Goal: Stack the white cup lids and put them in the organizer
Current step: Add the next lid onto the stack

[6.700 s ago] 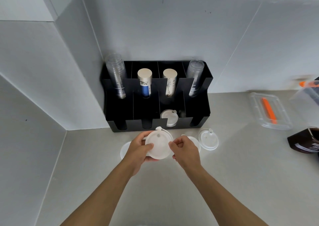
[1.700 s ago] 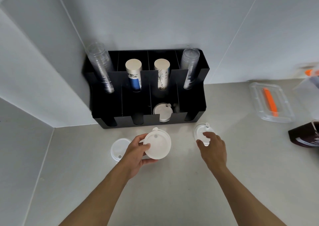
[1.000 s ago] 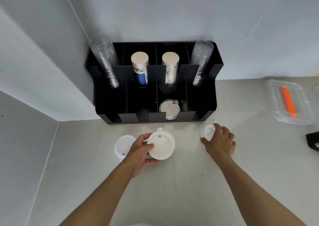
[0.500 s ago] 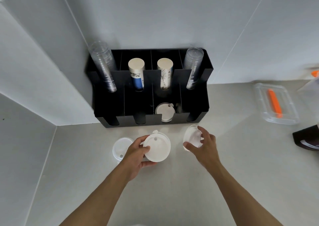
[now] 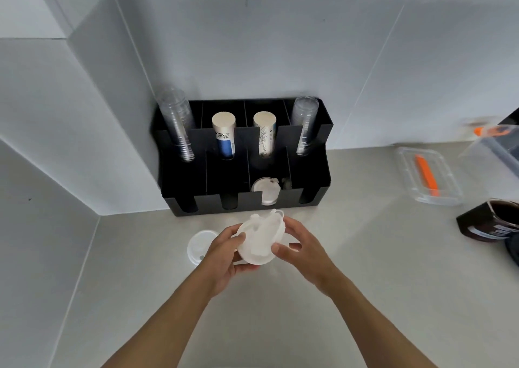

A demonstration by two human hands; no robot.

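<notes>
We hold a stack of white lids (image 5: pixel 259 241) w/ both hands, tilted, just above the tabletop (image 5: pixel 365 269) in front of the organizer (image 5: pixel 244 159). Left hand (image 5: pixel 227 255) is clamped on the stack's left rim, thumb on top, fingers underneath. Right hand (image 5: pixel 300 248) pinches the right rim, thumb and fingertips touching it. The stack is blurred, so we can't count the lids in it; more than 1, that much shows.

1 more white lid (image 5: pixel 198 245) lies flat on the tabletop just left of our left hand, partly hidden by it. 1 lid (image 5: pixel 265 192) stands in the organizer's lower front row, 3rd slot from left; whether others sit behind it we can't tell. The other 3 front slots look dark.

Upper row, 4 compartments: 2 stacks of clear cups, 1 at the far left (image 5: pixel 177 123) and 1 at the far right (image 5: pixel 304 123), and 2 stacks of paper cups between them, one w/ a blue print (image 5: pixel 223 134), one w/ a line drawing (image 5: pixel 264 133).

To the right, well apart: 1 clear box (image 5: pixel 428 179) w/ 1 orange item inside, and 1 dark brown container (image 5: pixel 488 221) at the frame edge.
</notes>
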